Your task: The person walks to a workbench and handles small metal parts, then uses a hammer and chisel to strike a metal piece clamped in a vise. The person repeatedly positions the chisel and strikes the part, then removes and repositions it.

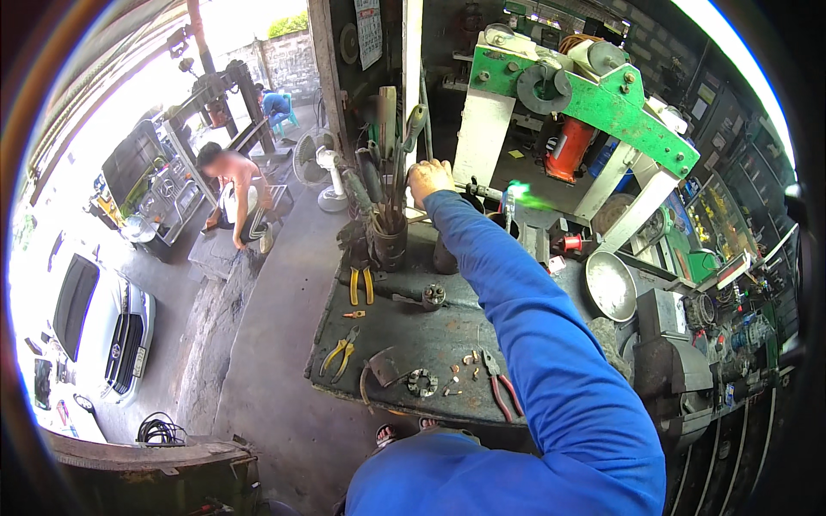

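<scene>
My right hand point(430, 179) reaches across the dark metal workbench point(400, 331) to a can point(390, 248) crammed with upright tools. Its fingers are curled closed beside the tool handles point(387, 129); what they hold is hidden. My left hand is out of view. Near the can lie yellow-handled pliers or cutters point(361, 286), jaws hidden in shade. A round-headed metal part point(433, 297) sits mid-bench. Closer to me are yellow-handled pliers point(342, 353), a notched metal ring point(422, 383), a curved dark metal piece point(387, 367), several small bits point(470, 358) and red-handled pliers point(502, 389).
A green and white press frame point(585, 96) with a red jack point(568, 148) stands beyond the bench. A metal bowl point(610, 286) is to the right. Further left are a standing fan point(320, 168), a seated person point(237, 193) and a white car point(107, 322).
</scene>
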Demonstrator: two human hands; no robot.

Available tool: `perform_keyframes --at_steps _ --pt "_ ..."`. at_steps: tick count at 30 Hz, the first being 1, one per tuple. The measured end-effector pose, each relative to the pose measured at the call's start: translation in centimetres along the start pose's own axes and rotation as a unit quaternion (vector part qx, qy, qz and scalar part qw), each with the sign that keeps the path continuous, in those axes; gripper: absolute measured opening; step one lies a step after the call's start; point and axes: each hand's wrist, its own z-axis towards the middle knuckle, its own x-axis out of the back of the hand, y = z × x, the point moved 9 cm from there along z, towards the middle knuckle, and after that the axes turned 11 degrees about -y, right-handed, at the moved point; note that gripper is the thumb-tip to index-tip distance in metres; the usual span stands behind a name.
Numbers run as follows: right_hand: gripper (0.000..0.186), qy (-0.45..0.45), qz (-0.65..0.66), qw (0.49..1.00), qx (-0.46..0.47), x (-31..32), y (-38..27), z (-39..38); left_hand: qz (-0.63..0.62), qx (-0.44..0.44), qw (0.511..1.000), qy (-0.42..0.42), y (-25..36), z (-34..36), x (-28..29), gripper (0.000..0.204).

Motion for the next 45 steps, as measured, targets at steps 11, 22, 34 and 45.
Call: perform_keyframes --at_steps 11,22,34,45 --pt "0.025 0.020 -0.010 1.000 -0.009 2.9 0.2 -1.8 -0.013 0.011 1.000 0.013 -4.6 -1.6 4.1 0.016" --pt "0.032 0.065 0.229 0.950 0.204 10.6 -6.7 -26.1 -0.031 0.083 0.994 -0.068 -5.8 -2.6 -1.8 0.019" --pt "0.027 -0.202 0.344 0.912 0.093 -7.3 -8.5 -44.4 0.168 0.035 0.963 -0.207 5.0 -3.0 -9.9 0.022" --pt "0.024 -0.189 0.302 0.932 0.069 -6.6 -8.7 -43.7 0.258 0.017 0.927 -0.271 6.2 -0.8 -12.5 0.025"
